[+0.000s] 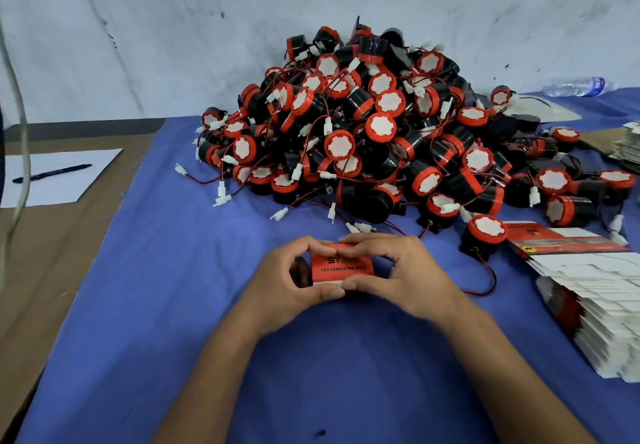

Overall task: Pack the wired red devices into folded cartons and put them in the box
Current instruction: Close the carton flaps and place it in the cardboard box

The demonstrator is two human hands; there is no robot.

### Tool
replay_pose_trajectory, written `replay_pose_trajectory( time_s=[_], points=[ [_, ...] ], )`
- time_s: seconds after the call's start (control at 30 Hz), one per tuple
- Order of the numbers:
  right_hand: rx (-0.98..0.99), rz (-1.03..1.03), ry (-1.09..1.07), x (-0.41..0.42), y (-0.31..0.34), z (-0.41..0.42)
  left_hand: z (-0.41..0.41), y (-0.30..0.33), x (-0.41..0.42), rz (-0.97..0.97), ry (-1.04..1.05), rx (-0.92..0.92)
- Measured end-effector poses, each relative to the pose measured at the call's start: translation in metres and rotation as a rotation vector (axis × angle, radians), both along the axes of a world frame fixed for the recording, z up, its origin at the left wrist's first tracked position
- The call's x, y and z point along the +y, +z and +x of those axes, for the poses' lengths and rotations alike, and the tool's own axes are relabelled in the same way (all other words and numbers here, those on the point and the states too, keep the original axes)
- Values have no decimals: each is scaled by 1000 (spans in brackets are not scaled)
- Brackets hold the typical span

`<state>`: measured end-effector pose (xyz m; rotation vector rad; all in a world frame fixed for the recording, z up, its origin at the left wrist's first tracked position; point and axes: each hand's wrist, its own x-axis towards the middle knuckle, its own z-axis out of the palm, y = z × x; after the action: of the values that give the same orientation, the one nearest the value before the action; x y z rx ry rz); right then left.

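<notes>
Bare blue cloth (166, 305) lies left of both hands; the device pile (381, 132) (wires trailing) blocks ahead, flat cartons (595, 305) right.

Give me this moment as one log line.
left hand: grips carton | right hand: grips carton | carton: red, held over blue cloth | device pile: behind | flat cartons: right

The red carton (342, 268) held between both hands carries black lettering: large characters starting "ST", the rest covered by a finger, and below them a smaller line that reads roughly "12v reversing horn", somewhat blurred. The flat cartons (568, 241) stacked at the right show a small yellow emblem and dark print too small to read. The water bottle (579, 86) label is illegible.
</notes>
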<state>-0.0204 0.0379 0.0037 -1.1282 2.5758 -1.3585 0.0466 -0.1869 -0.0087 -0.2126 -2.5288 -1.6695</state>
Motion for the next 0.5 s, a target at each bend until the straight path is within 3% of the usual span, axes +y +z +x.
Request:
replay_pose_trajectory(
  time_s=[0.13, 0.5],
  points=[
    [192, 45, 13, -6, -3, 6, -1, -2, 0, -110, 46, 38],
    [262, 145, 17, -12, -6, 7, 1, 2, 0, -190, 43, 87]
  ],
)
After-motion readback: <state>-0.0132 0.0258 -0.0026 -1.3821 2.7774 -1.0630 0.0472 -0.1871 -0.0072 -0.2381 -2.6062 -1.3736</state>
